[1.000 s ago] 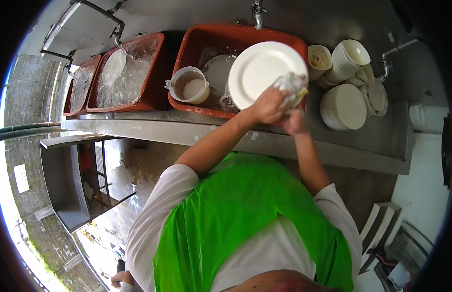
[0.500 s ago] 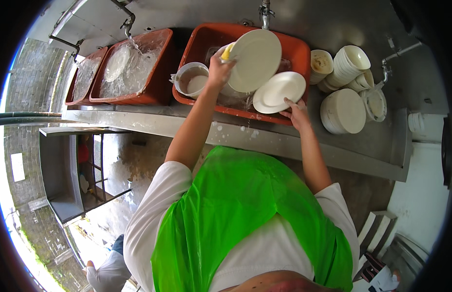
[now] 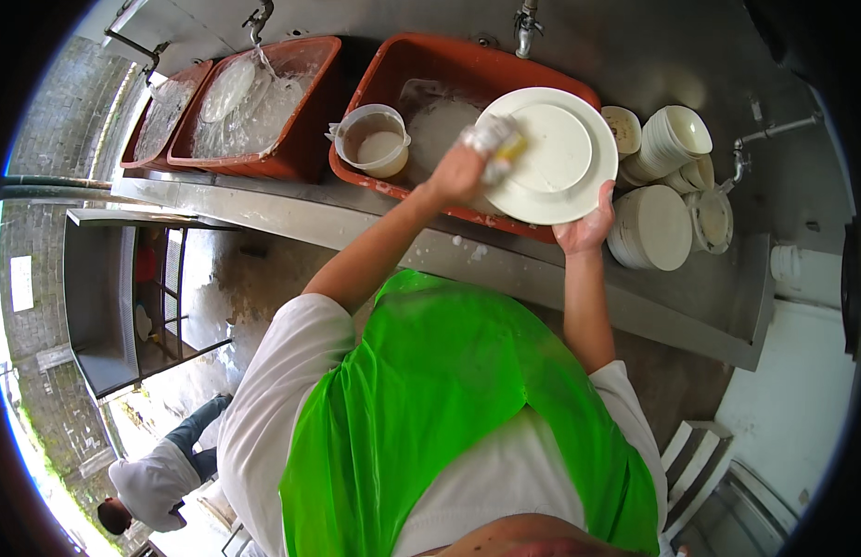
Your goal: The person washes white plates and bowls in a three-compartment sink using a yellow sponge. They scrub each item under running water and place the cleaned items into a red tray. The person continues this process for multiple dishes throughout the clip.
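My left hand (image 3: 460,174) is closed around a yellow-and-white sponge (image 3: 510,153), blurred by motion, and presses it to the left part of a large round white plate (image 3: 568,153). At the lower right rim of that plate, my right hand (image 3: 588,223) grips it, thumb along the edge and fingers mostly hidden beneath. The plate is tilted above the right part of an orange-red tub (image 3: 393,70). I cannot tell whether a second plate lies under it. Inside the tub, left of the sponge, is cloudy water. A clear plastic pail (image 3: 386,160) with whitish liquid stands at the tub's left end.
Two more red tubs, one (image 3: 296,121) with plates in water under a running tap (image 3: 257,20), stand to the left. Stacked white bowls (image 3: 672,139) and plates (image 3: 655,227) are at the right. Another tap (image 3: 527,28) is behind the tub. Lower left, a person (image 3: 157,483) bends over.
The large plate has moved from my left hand to my right, which held a smaller plate before. My left hand now has the sponge against the large plate. The person at lower left shows more.
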`<move>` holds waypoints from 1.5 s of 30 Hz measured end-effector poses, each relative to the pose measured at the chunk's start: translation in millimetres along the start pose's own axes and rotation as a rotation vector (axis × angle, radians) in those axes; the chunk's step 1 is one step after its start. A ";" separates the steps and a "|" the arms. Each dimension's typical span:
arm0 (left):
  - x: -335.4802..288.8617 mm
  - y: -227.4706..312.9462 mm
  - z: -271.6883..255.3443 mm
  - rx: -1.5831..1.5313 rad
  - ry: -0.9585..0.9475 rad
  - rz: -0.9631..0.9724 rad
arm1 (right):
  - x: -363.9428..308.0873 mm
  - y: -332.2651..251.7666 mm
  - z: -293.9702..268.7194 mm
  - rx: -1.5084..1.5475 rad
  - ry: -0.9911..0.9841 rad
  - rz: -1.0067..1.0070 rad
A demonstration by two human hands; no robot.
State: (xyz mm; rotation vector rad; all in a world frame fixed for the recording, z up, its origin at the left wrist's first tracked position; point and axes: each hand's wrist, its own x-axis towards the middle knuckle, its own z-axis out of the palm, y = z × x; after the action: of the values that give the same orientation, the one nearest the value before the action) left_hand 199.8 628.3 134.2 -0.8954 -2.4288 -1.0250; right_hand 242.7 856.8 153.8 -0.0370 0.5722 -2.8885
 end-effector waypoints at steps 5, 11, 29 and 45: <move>31.1 17.8 21.6 -0.008 0.043 -0.200 | -8.7 30.7 2.4 -0.124 0.065 0.092; 48.7 -18.5 6.9 -0.094 0.204 -0.096 | -15.5 34.5 10.3 -0.068 -0.014 0.284; 9.2 38.9 -10.9 0.125 -0.086 0.024 | 46.4 56.6 -22.8 0.119 -0.190 0.265; -94.3 -219.9 -207.9 -1.046 1.300 -1.085 | 152.2 84.7 -273.8 -1.325 0.741 0.659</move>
State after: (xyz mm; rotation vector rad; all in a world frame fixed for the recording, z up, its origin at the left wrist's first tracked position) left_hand 137.2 318.5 112.0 0.9214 -0.9604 -2.2470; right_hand 92.3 852.8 -133.7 0.8363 1.9890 -1.3979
